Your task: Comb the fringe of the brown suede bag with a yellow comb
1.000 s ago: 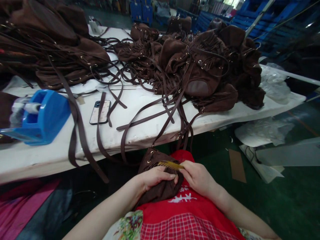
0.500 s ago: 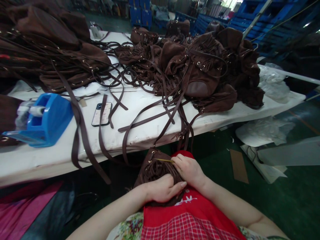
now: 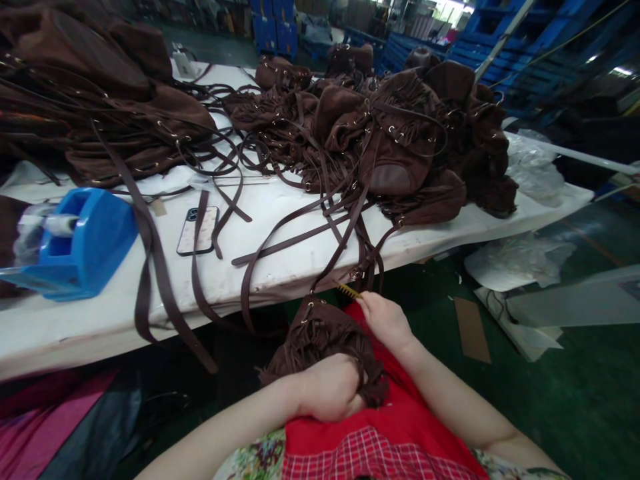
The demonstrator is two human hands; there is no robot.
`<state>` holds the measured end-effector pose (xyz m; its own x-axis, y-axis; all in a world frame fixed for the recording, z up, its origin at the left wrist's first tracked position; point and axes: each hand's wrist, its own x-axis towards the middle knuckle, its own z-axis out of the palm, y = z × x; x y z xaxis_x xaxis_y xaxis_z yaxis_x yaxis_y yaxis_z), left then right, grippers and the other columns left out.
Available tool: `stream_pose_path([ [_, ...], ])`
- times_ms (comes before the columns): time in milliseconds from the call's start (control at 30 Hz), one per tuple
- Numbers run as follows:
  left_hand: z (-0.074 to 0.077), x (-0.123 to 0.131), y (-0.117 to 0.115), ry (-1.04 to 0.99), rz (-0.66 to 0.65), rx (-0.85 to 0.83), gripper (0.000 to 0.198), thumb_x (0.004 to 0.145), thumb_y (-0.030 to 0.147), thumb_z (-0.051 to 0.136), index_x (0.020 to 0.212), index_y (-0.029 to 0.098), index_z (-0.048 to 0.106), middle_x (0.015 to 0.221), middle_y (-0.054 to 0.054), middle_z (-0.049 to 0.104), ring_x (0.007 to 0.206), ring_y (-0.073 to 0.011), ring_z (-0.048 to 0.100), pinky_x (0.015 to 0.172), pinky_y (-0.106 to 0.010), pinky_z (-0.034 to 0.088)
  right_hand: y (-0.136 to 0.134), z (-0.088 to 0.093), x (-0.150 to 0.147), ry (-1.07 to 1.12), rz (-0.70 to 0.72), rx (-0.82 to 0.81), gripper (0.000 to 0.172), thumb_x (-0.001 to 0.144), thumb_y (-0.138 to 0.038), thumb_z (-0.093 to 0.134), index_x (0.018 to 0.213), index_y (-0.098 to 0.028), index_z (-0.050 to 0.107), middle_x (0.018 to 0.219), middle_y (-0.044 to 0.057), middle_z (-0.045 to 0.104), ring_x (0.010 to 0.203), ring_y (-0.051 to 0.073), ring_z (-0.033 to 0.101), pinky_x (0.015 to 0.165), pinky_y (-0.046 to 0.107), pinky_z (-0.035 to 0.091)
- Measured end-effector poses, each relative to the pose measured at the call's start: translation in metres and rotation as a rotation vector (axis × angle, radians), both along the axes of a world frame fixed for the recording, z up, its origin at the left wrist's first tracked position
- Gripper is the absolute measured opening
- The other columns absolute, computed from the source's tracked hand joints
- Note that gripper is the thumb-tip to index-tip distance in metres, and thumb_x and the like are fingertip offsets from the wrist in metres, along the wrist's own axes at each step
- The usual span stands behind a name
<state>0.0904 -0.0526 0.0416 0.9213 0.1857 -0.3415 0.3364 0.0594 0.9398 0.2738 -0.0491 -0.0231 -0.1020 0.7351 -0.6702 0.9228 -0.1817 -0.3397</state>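
A brown suede fringed bag (image 3: pixel 320 330) lies on my lap over a red apron (image 3: pixel 395 427). My left hand (image 3: pixel 333 387) is closed in a fist on the bag's lower fringe. Past the bag's far edge, my right hand (image 3: pixel 385 319) pinches a small yellow comb (image 3: pixel 347 290), its teeth just beyond the fringe. A brown strap (image 3: pixel 345 240) runs up from the bag onto the white table (image 3: pixel 280 267).
Heaps of brown fringed bags (image 3: pixel 400 133) and loose straps cover the table. A blue tape dispenser (image 3: pixel 80 243) sits at the left and a phone (image 3: pixel 199 230) lies near the table's middle. Plastic sheets (image 3: pixel 515 260) and cardboard lie on the green floor at right.
My right hand has drawn the comb away from me, from over the bag to past its far edge. My left hand slid nearer to me and closed on the lower fringe.
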Motion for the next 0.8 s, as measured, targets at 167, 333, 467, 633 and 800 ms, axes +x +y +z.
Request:
stream_pose_path([
  [167, -0.008, -0.002, -0.001, 0.104, 0.304, -0.567, 0.037, 0.091, 0.037, 0.042, 0.06, 0.018, 0.048, 0.06, -0.001, 0.052, 0.06, -0.0119, 0.046, 0.065, -0.024, 0.041, 0.019, -0.003, 0.04, 0.009, -0.169, 0.044, 0.035, 0.102, -0.035, 0.032, 0.09, -0.019, 0.06, 0.08, 0.006, 0.068, 0.072, 0.018, 0.064, 0.061, 0.026, 0.041],
  [333, -0.025, -0.009, -0.002, 0.1, 0.749, -1.056, 0.046, 0.087, 0.054, 0.052, 0.061, 0.015, 0.049, 0.065, -0.004, 0.056, 0.063, -0.0121, 0.05, 0.068, -0.025, 0.041, 0.015, 0.04, 0.037, 0.533, -0.307, 0.044, 0.035, 0.1, -0.042, 0.037, 0.087, -0.02, 0.06, 0.073, 0.002, 0.064, 0.068, 0.015, 0.061, 0.06, 0.024, 0.045],
  [467, -0.025, -0.009, -0.004, 0.053, 0.82, -1.112, 0.044, 0.086, 0.051, 0.057, 0.063, 0.014, 0.053, 0.066, -0.005, 0.056, 0.064, -0.0133, 0.05, 0.07, -0.027, 0.041, 0.009, 0.063, 0.019, 0.729, -0.083, -0.027, 0.025, 0.099, -0.033, 0.042, 0.096, -0.02, 0.063, 0.087, 0.004, 0.065, 0.079, 0.014, 0.061, 0.071, 0.025, 0.046],
  [633, -0.014, -0.009, -0.003, 0.088, 0.778, -1.074, 0.036, 0.084, 0.046, 0.058, 0.067, 0.014, 0.056, 0.067, -0.002, 0.055, 0.067, -0.0133, 0.05, 0.073, -0.028, 0.041, 0.005, 0.063, 0.008, 0.504, 0.2, -0.023, 0.025, 0.099, -0.029, 0.041, 0.102, -0.021, 0.064, 0.095, 0.004, 0.065, 0.084, 0.015, 0.062, 0.076, 0.026, 0.045],
  [800, -0.001, -0.011, 0.002, 0.178, 0.589, -0.699, 0.039, 0.094, 0.045, 0.041, 0.071, 0.016, 0.054, 0.069, -0.001, 0.054, 0.067, -0.0128, 0.046, 0.074, -0.028, 0.043, 0.0, 0.057, -0.001, 0.315, 0.363, -0.036, 0.024, 0.099, -0.03, 0.043, 0.095, -0.022, 0.065, 0.088, 0.003, 0.065, 0.075, 0.014, 0.062, 0.065, 0.025, 0.042],
])
